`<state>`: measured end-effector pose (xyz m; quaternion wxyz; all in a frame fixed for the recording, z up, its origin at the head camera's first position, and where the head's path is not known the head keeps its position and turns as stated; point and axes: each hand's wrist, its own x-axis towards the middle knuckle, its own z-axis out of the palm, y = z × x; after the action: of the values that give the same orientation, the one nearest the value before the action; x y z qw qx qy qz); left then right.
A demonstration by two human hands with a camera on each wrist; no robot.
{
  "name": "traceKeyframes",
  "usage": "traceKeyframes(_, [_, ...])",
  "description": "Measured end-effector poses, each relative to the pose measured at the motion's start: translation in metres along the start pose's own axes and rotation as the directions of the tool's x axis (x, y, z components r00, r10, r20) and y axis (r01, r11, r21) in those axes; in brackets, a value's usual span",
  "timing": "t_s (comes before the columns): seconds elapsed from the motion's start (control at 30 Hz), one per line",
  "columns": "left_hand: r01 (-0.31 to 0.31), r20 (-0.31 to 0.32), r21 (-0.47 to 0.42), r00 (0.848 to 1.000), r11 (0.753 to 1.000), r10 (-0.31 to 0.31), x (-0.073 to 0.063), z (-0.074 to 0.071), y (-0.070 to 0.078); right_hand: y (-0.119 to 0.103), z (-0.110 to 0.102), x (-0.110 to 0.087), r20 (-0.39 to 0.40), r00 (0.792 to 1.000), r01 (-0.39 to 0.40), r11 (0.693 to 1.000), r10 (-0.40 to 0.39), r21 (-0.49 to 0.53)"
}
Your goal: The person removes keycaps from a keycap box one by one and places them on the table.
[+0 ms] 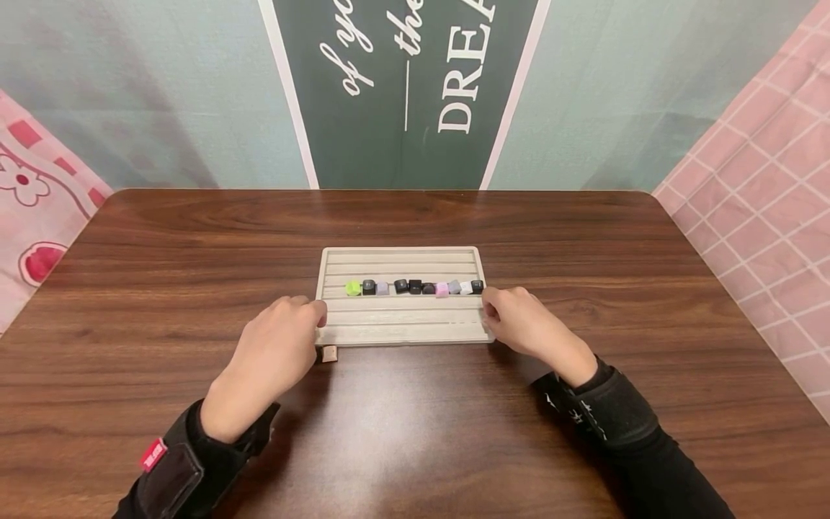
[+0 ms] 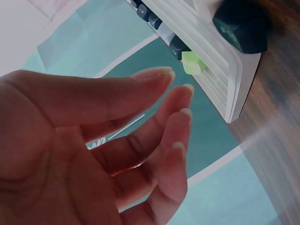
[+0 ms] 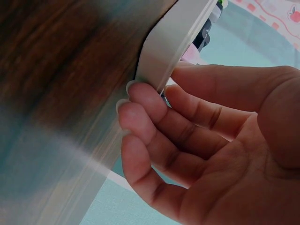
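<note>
A pale ridged tray (image 1: 402, 317) lies on the table with a row of keycaps across it. A lime green keycap (image 1: 353, 288) is at the row's left end, and a black keycap (image 1: 477, 286) at its right end. Black, lavender, pink, grey and white ones sit between them. My right hand (image 1: 528, 321) grips the tray's right edge, thumb on the rim and fingers against the outer side (image 3: 157, 61). Beside the tray's left edge, my left hand (image 1: 275, 346) has its fingers loosely bent, and the left wrist view shows nothing between thumb and fingertips.
Just off the tray's front left corner, a beige keycap (image 1: 330, 354) and a dark keycap (image 2: 241, 26) lie on the brown wooden table (image 1: 415, 432). Behind the table hangs a green cloth with white lettering (image 1: 463, 79); pink cloths flank both sides.
</note>
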<state>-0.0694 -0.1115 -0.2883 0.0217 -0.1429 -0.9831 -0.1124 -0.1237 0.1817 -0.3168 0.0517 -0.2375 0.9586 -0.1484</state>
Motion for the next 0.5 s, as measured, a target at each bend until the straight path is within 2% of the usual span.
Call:
traceKeyframes(0.3, [0.007, 0.004, -0.015, 1.000, 1.000, -0.007, 0.008, -0.004, 0.004, 0.000, 0.000, 0.000, 0.003, 1.000, -0.002, 1.000, 0.002, 0.000])
traceKeyframes(0.5, [0.011, 0.011, -0.021, 1.000, 1.000, -0.011, 0.018, -0.005, 0.007, 0.000, 0.000, -0.001, -0.016, 1.000, 0.017, 1.000, -0.017, 0.006])
